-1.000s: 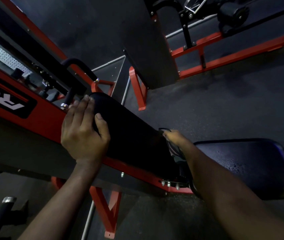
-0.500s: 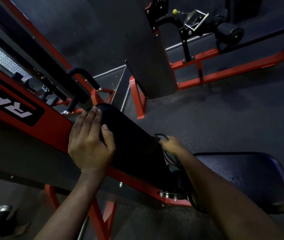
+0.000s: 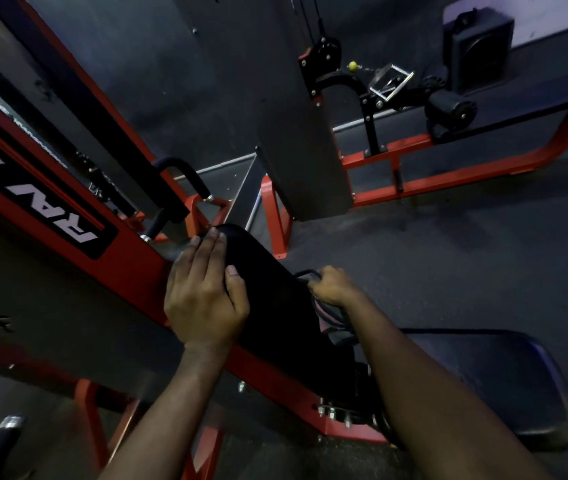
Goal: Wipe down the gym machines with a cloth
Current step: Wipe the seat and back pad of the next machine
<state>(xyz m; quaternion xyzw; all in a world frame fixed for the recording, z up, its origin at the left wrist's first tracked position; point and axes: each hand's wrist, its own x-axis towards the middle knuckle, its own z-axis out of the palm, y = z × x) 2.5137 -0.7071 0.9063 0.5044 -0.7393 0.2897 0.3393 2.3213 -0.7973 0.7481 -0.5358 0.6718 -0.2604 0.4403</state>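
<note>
We lay left hand [image 3: 203,296] flat on upper end of back pad [image 3: 275,306], fingers straight, thumb spread; it grasps nothing. Right hand [image 3: 332,285] has fingers curled, clenching bunched cloth [image 3: 325,315] against pad's right edge.

Cloth: we judge it light, soft, limp; hold as wad so pressure carries through.

Back pad: likely firm foam under smooth vinyl, bolted to red frame [image 3: 130,268]; wipe in place.

Cloth sits under right hand, to right of left hand. Seat pad [image 3: 504,386] lies beyond right forearm.
</note>
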